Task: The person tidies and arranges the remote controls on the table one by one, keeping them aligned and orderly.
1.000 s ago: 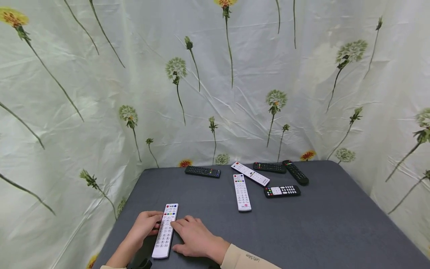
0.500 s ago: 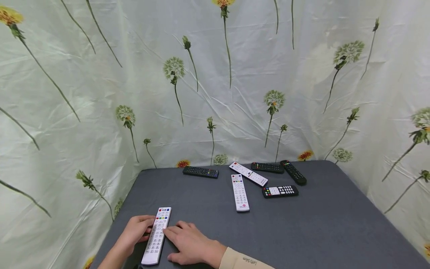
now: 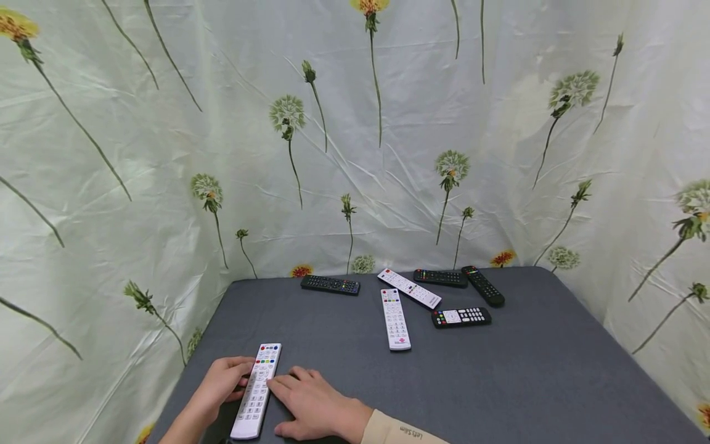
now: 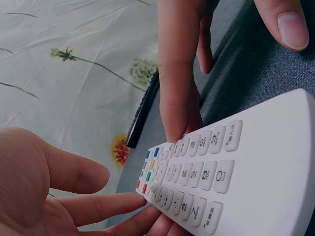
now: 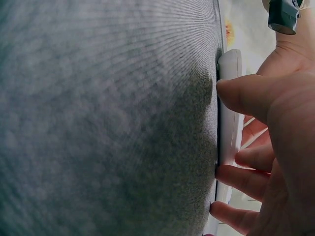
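White remote: I am steadying a long white remote control (image 3: 256,392) between my two hands; it is lying flat on the grey table (image 3: 499,382), buttons up, at the near left corner.
Left hand: my left hand (image 3: 222,383) is resting against the remote's left edge, fingers loosely curved along its side, touching it rather than wrapping it.
Right hand: my right hand (image 3: 310,404) is lying on the table just right of the remote, fingers fairly straight, the forefinger (image 4: 177,105) pressing the keypad edge.
Other white remotes: two more white remotes are lying far beyond the one in my hands, one (image 3: 395,310) pointing away, one (image 3: 409,288) slanted behind it.
Black remotes: four are lying past the white remote, one (image 3: 330,284) at the far edge, three (image 3: 461,317) (image 3: 440,277) (image 3: 483,285) clustered to the far right.
Backdrop: a flower-printed sheet (image 3: 355,123) is hanging behind the table.
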Demonstrator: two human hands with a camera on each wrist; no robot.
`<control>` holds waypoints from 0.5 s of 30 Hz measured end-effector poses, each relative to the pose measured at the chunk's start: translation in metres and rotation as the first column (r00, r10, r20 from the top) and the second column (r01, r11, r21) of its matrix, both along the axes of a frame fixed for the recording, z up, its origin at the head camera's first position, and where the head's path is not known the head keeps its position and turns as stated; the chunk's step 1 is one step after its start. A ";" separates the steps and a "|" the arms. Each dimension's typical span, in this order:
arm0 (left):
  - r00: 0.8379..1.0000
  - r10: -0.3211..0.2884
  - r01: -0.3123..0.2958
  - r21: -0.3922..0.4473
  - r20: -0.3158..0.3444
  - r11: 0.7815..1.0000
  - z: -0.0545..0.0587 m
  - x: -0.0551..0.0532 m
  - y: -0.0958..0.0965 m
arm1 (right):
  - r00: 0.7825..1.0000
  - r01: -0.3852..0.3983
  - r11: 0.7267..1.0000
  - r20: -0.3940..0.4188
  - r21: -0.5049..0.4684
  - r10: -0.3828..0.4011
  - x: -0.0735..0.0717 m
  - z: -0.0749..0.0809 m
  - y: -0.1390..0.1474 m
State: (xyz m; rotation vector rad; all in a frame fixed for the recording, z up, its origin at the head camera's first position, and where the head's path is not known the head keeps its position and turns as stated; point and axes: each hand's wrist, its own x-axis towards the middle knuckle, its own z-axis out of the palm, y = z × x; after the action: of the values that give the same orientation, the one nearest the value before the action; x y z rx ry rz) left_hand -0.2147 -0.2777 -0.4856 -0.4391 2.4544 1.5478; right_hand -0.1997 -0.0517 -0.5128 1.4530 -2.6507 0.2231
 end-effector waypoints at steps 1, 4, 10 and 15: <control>1.000 -0.005 0.005 0.001 -0.004 1.000 0.000 0.000 0.000 | 1.000 0.000 1.000 0.003 0.000 0.000 0.000 0.000 0.000; 1.000 -0.009 0.009 0.005 -0.013 1.000 -0.001 -0.001 -0.001 | 1.000 0.003 1.000 -0.007 0.000 -0.003 0.000 -0.001 0.000; 0.997 -0.046 0.043 -0.047 -0.066 0.998 0.003 -0.004 0.000 | 0.999 -0.016 1.000 0.047 -0.005 0.016 -0.005 0.001 0.003; 0.981 -0.130 0.093 -0.238 -0.144 0.967 0.012 -0.014 0.005 | 0.987 -0.015 1.000 0.163 -0.021 0.018 -0.018 0.009 0.013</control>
State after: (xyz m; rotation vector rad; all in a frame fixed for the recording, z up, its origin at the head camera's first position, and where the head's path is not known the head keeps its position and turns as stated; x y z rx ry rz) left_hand -0.2285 -0.2730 -0.4732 -0.2143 2.7426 1.3055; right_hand -0.2175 -0.0391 -0.5040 1.5124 -2.7549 0.3837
